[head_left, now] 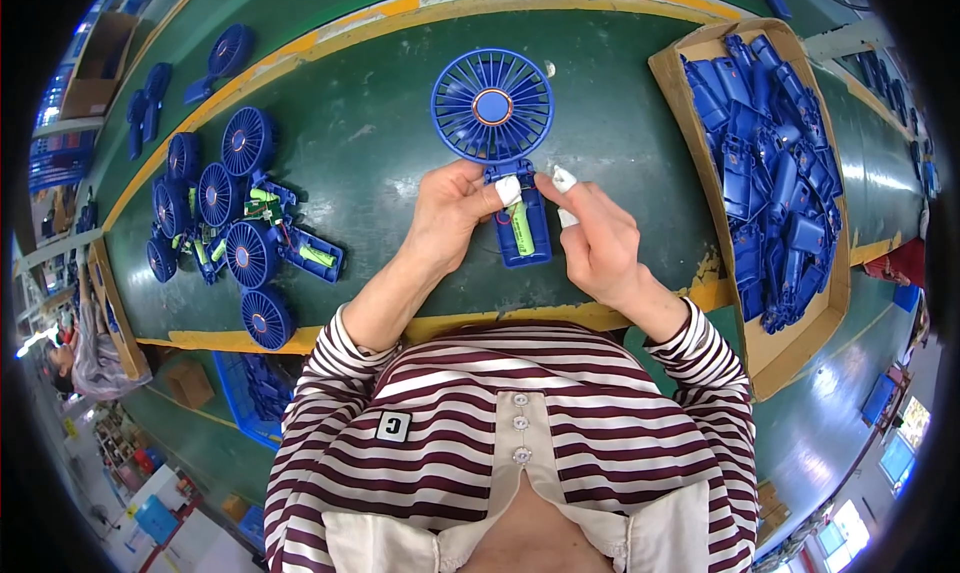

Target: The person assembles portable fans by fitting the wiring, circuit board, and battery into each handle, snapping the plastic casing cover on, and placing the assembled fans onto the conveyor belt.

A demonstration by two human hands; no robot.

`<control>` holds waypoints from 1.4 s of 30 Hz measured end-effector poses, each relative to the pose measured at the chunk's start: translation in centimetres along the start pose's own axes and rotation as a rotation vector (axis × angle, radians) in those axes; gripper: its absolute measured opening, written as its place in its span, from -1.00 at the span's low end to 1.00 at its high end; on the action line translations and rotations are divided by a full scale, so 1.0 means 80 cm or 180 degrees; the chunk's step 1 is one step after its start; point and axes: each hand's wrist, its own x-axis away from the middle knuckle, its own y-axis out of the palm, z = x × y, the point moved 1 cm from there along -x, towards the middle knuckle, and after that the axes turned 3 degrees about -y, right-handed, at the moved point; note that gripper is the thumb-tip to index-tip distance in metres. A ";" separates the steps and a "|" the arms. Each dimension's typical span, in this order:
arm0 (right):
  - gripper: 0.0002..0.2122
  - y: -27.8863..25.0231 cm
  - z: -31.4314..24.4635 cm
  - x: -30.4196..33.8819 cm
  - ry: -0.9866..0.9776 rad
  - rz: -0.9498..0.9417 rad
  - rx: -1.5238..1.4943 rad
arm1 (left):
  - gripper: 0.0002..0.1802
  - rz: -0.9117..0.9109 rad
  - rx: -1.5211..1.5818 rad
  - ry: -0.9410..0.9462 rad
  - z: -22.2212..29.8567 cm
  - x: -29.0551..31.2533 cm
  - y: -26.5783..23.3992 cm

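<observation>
Gripping at the neck: left hand [447, 213], its thumb tip bound in a white wrap [508, 190], is closed on a blue plastic handheld fan [492, 133] with a round slatted head. Right hand [603, 238], also with white finger wraps, has its fingertips at the right side of the neck; cannot tell whether they pinch a small part or only press. The handle is uncovered, showing a green cylindrical battery cell [522, 230] lengthwise inside. Fan position: between the near and far edges of the dark green table [620, 103], head toward the far edge, handle end toward the near one; whether it rests on the surface is unclear. Step in hand, as judged: work on the neck end of the open handle. Next move would call for a steady left hold and a fine right fingertip action, leaving the cell seated. Toward the table's left end: a cluster of similar blue slatted fans [217, 193], several with green cells exposed. At its right end: a brown open cardboard box [795, 358] heaped with blue plastic shell pieces [765, 193].
</observation>
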 end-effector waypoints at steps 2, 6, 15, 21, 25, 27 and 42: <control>-0.62 -0.002 0.001 0.001 -0.0159 -0.0208 0.0153 | -0.70 -0.0008 -0.0018 -0.0065 0.001 0.000 -0.001; -0.68 -0.008 0.001 0.000 -0.0879 -0.0544 0.0647 | -0.80 -0.0247 0.0243 -0.0353 0.006 0.000 -0.002; -0.73 -0.033 -0.003 -0.009 -0.1991 -0.1315 0.0170 | -0.69 -0.0961 0.0061 -0.0752 0.007 0.005 -0.007; -0.72 -0.040 -0.013 -0.018 -0.2142 -0.1977 0.0512 | -0.75 -0.1052 -0.0046 -0.0650 0.007 0.005 -0.004; -0.74 -0.035 -0.009 -0.013 -0.2177 -0.1965 0.0533 | -0.76 -0.0952 -0.0159 -0.0644 0.007 0.004 0.002; -0.73 -0.034 -0.005 -0.012 -0.2304 -0.2070 0.0516 | -0.75 -0.0954 -0.0365 -0.0641 0.004 0.002 0.003; -0.63 0.015 -0.023 -0.025 -0.0335 -0.0554 0.1372 | -0.75 0.0464 0.0807 -0.0088 0.011 -0.036 0.018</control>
